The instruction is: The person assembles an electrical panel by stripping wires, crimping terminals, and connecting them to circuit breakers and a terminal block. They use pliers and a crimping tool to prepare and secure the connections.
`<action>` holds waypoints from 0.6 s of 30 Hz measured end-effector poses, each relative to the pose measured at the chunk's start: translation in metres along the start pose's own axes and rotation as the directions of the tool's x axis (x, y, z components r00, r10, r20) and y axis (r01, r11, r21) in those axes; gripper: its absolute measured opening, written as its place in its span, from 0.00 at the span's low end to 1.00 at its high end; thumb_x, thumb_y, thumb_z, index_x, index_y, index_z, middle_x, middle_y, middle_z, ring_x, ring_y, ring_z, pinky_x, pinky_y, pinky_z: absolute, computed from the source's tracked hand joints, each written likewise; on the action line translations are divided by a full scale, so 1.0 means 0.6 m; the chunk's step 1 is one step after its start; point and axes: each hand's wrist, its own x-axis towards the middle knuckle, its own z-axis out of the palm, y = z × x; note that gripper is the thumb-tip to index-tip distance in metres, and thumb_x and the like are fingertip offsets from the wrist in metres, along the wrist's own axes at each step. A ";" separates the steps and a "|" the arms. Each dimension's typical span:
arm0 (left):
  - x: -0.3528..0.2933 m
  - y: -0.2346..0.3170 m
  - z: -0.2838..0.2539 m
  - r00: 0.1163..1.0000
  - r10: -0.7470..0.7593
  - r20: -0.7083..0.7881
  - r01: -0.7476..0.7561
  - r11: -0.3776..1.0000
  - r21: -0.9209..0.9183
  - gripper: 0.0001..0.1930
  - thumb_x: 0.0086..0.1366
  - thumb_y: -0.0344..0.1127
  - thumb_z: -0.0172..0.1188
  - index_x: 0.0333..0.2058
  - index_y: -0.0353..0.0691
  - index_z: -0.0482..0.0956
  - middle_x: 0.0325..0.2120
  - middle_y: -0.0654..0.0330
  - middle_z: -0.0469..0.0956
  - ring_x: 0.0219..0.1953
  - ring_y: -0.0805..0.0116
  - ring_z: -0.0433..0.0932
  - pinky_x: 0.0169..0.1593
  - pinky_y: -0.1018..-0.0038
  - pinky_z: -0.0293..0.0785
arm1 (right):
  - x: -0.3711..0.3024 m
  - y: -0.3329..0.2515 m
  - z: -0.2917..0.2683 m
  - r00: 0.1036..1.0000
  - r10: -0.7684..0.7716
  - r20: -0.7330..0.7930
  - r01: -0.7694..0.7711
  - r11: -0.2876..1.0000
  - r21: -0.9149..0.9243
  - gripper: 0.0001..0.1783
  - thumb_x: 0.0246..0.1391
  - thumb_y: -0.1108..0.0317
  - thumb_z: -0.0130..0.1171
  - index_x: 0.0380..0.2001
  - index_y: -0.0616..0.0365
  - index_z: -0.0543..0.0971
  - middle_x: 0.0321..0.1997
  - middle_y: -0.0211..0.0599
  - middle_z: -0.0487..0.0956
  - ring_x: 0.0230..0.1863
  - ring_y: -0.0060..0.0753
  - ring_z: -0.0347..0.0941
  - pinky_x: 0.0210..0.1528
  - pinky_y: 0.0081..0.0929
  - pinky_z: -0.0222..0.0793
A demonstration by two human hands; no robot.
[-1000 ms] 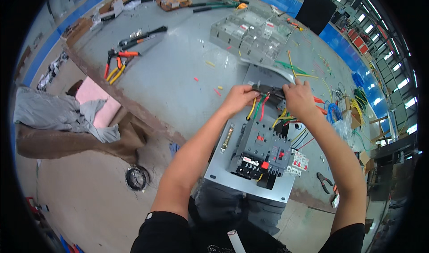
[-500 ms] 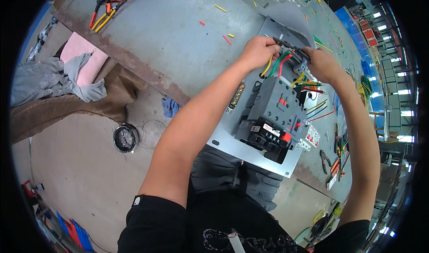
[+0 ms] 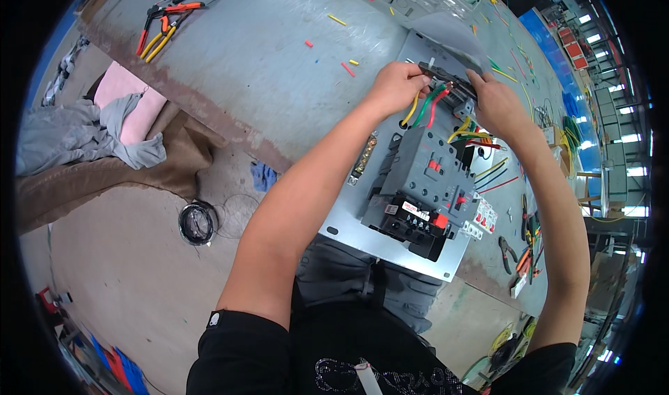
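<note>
Both hands are at the upper centre-right of the frame. The left hand (image 3: 398, 88) pinches the left end of a dark elongated part (image 3: 440, 76) between thumb and fingers. The right hand (image 3: 500, 105) is closed on the right end of the same part; its fingertip contact is partly hidden. Yellow, green and red wires (image 3: 435, 103) rise to the part from a grey moulded-case circuit breaker (image 3: 418, 159).

The breaker is fixed to a metal mounting plate (image 3: 348, 233) at the lower centre-right. The plate also carries a brass terminal bar (image 3: 364, 159) at left and white miniature circuit breakers (image 3: 486, 217) at right.

Containers: transparent plastic enclosures (image 3: 418, 1) stand on the worktop (image 3: 258, 53) at the top edge, right of centre. A pale component is visible in the rear one; the frame edge cuts off the remaining contents.

Tools: yellow-handled pliers (image 3: 162, 43) lie at upper left; dark-handled pliers (image 3: 506, 253) lie right of the plate.
</note>
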 end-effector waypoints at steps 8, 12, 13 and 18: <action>-0.009 0.012 0.000 1.000 0.011 0.025 -0.011 1.000 -0.004 0.12 0.74 0.37 0.59 0.45 0.34 0.85 0.36 0.63 0.85 0.39 0.76 0.82 0.42 0.75 0.79 | 0.003 0.021 0.019 0.999 0.035 -0.010 -0.035 0.999 0.036 0.16 0.53 0.74 0.56 0.46 0.65 0.73 0.45 0.57 0.79 0.47 0.62 0.78 0.53 0.53 0.73; -0.010 0.010 0.005 0.997 0.065 -0.038 -0.067 0.997 -0.047 0.11 0.71 0.33 0.60 0.42 0.31 0.86 0.30 0.60 0.86 0.33 0.72 0.83 0.41 0.71 0.79 | 0.007 0.016 0.012 0.994 0.092 0.051 -0.097 0.989 0.109 0.17 0.52 0.75 0.57 0.46 0.64 0.71 0.42 0.59 0.79 0.47 0.65 0.76 0.52 0.55 0.71; -0.009 0.007 0.006 0.998 0.060 -0.033 -0.062 0.997 -0.055 0.11 0.71 0.33 0.60 0.43 0.31 0.86 0.30 0.60 0.86 0.34 0.72 0.83 0.41 0.71 0.78 | 0.007 0.017 0.013 0.996 0.080 0.033 -0.083 0.990 0.111 0.17 0.52 0.75 0.56 0.46 0.64 0.71 0.42 0.59 0.79 0.47 0.65 0.76 0.51 0.55 0.71; -0.005 0.007 0.000 0.999 0.020 0.044 -0.020 1.000 -0.004 0.12 0.75 0.36 0.58 0.47 0.34 0.85 0.38 0.62 0.86 0.42 0.75 0.83 0.45 0.75 0.80 | 0.005 0.016 0.009 0.997 0.067 0.032 -0.069 0.995 0.077 0.13 0.53 0.74 0.55 0.43 0.65 0.74 0.40 0.57 0.80 0.46 0.62 0.78 0.50 0.52 0.74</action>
